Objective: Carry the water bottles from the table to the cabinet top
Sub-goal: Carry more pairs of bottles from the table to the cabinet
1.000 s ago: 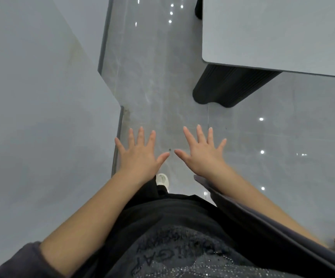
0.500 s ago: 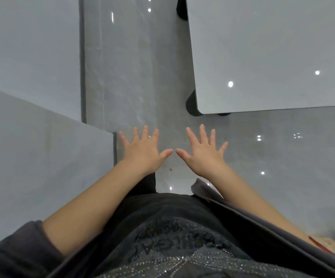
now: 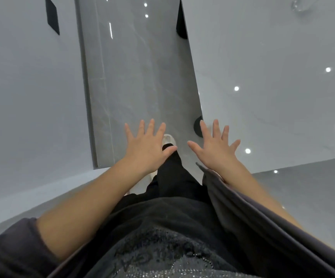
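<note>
The light is soft and a bit dim. Small bright lamp spots shine on the glossy surface (image 3: 273, 87) and the floor (image 3: 138, 77). Straight edges bend near the sides. The dark clothes (image 3: 162, 247) look blurry.

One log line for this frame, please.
left hand: open, empty | right hand: open, empty | table: right

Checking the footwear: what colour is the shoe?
White shoe, peeking out beyond the left hand; head view.

Glossy grey floor tiles (image 3: 138, 81), white shoe (image 3: 168, 139), black trouser leg (image 3: 174, 177), pale wall (image 3: 26, 97)
</note>
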`<action>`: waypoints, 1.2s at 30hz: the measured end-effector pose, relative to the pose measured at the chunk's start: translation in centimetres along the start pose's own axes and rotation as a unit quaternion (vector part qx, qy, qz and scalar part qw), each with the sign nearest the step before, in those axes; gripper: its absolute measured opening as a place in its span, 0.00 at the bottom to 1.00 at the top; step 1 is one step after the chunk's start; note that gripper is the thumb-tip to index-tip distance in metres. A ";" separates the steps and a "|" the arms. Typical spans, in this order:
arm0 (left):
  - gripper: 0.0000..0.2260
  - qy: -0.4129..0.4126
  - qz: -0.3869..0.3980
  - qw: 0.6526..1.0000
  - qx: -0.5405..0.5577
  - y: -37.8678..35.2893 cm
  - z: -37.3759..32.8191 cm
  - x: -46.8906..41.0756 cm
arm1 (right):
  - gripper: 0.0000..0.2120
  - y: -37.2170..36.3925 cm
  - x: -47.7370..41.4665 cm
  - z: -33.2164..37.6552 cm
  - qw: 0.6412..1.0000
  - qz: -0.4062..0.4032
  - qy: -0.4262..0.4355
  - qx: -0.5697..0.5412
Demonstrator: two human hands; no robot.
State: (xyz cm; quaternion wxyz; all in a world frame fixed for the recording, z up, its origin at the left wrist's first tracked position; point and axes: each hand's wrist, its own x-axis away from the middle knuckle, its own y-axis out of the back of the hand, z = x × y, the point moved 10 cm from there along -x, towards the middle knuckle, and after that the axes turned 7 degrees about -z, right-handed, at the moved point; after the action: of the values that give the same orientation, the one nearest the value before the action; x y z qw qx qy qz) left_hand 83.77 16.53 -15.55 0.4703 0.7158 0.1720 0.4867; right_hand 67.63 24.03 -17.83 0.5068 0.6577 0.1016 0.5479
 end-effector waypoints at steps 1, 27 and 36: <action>0.35 -0.007 -0.004 1.000 0.000 0.6 0.1 -0.8 | 0.37 0.5 -1.0 0.3 1.000 0.001 -0.003 -0.003; 0.34 -0.123 0.036 0.990 -0.060 18.9 7.0 -29.6 | 0.36 18.6 -26.1 9.6 0.995 -0.007 -0.072 -0.066; 0.34 -0.259 0.057 0.952 -0.151 27.1 9.1 -41.9 | 0.36 21.4 -31.1 13.6 0.948 -0.015 -0.220 -0.228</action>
State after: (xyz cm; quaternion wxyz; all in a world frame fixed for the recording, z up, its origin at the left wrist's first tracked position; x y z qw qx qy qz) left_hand 66.30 -31.05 -15.97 0.5729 0.7464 -0.0729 0.3308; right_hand 58.03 -14.90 -18.89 0.6615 0.6268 -0.1300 0.3905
